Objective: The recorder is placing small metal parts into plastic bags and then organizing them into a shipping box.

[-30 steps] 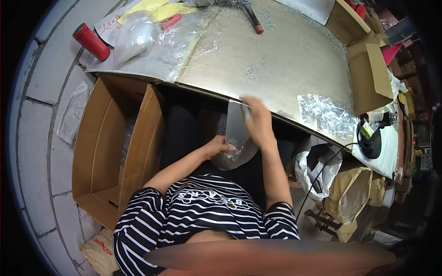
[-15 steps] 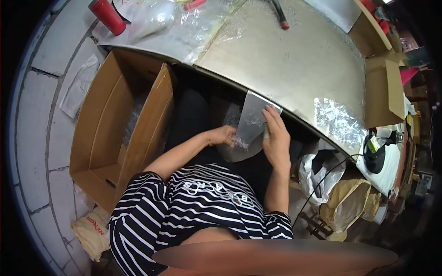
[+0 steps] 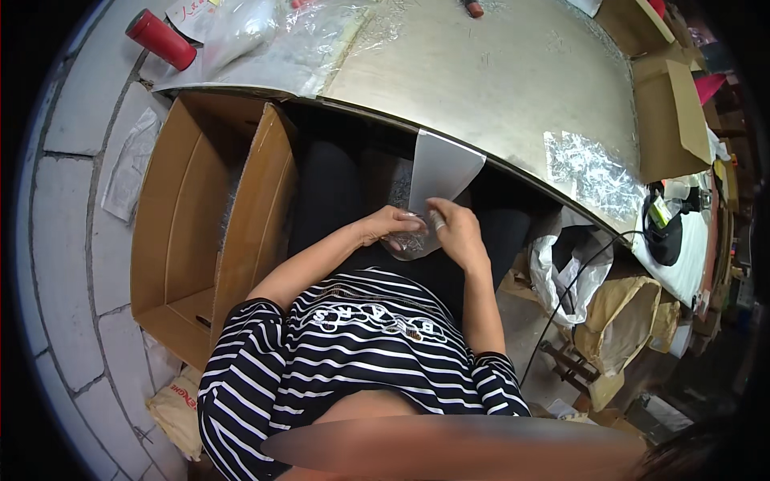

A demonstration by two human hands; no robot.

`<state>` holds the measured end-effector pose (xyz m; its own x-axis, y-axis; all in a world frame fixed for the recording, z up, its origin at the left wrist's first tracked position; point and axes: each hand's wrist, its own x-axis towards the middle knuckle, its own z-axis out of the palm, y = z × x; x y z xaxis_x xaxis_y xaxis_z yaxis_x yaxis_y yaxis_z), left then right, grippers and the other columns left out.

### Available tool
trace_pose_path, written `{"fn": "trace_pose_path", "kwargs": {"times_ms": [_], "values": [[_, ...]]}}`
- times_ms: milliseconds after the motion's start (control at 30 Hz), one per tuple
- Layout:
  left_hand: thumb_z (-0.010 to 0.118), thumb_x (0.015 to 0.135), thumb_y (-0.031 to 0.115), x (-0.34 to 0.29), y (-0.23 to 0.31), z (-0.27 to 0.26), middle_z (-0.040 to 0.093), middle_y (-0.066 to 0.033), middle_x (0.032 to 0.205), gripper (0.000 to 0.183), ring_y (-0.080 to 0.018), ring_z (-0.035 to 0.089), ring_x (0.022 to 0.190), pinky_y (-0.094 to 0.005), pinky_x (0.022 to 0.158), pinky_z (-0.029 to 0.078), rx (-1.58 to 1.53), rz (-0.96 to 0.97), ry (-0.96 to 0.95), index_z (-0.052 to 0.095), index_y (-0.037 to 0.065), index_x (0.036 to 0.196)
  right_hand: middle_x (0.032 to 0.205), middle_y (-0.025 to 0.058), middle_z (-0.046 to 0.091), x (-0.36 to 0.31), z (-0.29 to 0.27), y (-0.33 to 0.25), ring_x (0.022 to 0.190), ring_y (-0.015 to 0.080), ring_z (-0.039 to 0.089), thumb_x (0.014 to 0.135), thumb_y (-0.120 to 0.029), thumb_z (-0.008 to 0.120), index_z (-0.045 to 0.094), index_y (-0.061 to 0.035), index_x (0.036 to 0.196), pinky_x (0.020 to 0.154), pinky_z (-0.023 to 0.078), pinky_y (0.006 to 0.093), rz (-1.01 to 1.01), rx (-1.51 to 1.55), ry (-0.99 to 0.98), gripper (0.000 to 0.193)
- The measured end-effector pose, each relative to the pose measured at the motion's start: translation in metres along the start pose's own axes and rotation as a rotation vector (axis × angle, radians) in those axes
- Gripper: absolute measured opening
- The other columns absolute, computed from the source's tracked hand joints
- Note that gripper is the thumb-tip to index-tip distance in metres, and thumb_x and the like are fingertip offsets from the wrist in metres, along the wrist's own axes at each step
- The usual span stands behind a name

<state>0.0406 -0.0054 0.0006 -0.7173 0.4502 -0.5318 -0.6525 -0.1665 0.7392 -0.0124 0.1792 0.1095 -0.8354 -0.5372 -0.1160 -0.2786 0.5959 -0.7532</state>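
My left hand point(image 3: 391, 226) is over my lap, its fingers closed around a clump of small shiny pieces point(image 3: 413, 239), too fine to name. Close to its right, my right hand point(image 3: 459, 232) has its fingers bent inward; whatever they grip, if anything, is hidden. A translucent plastic sheet or pouch point(image 3: 441, 164) leans from the table edge down to my hands. Beside and below it, more small shiny pieces point(image 3: 399, 191) lie in a clear holder on my lap, partly covered by my hands.
A tall cardboard box point(image 3: 273, 192) stands at my left. The metal-topped table point(image 3: 481, 88) ahead bears a shiny heap point(image 3: 593, 176), plastic bags point(image 3: 257, 40) and a red cylinder point(image 3: 160, 40). At right are a white bag point(image 3: 545, 280), a brown paper sack point(image 3: 618, 321) and a black cable point(image 3: 561, 301).
My right hand has come down and left from the upper part of the translucent sheet, and its fingers have curled in. My left hand remains near the shiny pieces. The view has shifted slightly.
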Motion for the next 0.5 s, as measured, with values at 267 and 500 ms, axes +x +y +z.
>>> {"fn": "trace_pose_path", "kwargs": {"times_ms": [267,500], "values": [[0.045,0.100,0.041,-0.006,0.039,0.016,0.065,-0.0108,0.113,0.049,-0.0171,0.066,0.095,-0.0294,0.065,0.060,-0.083,0.141,-0.118,0.059,0.000,0.123,0.087,0.0166,0.068,0.004,-0.005,0.028,0.082,0.0327,0.066,0.072,-0.009,0.070,0.069,-0.0011,0.093,0.075,0.051,0.0381,0.017,0.109,-0.080,0.023],[0.039,0.101,0.041,-0.031,0.082,0.011,0.062,-0.0229,0.115,0.057,-0.0297,0.067,0.098,-0.0329,0.075,0.060,-0.363,0.411,-0.084,0.041,-0.004,0.137,0.070,0.0073,0.065,0.033,-0.057,0.003,0.067,0.0108,0.060,0.081,-0.008,0.070,0.068,0.0007,0.086,0.063,0.048,0.0273,-0.171,0.222,0.436,0.010]]}}
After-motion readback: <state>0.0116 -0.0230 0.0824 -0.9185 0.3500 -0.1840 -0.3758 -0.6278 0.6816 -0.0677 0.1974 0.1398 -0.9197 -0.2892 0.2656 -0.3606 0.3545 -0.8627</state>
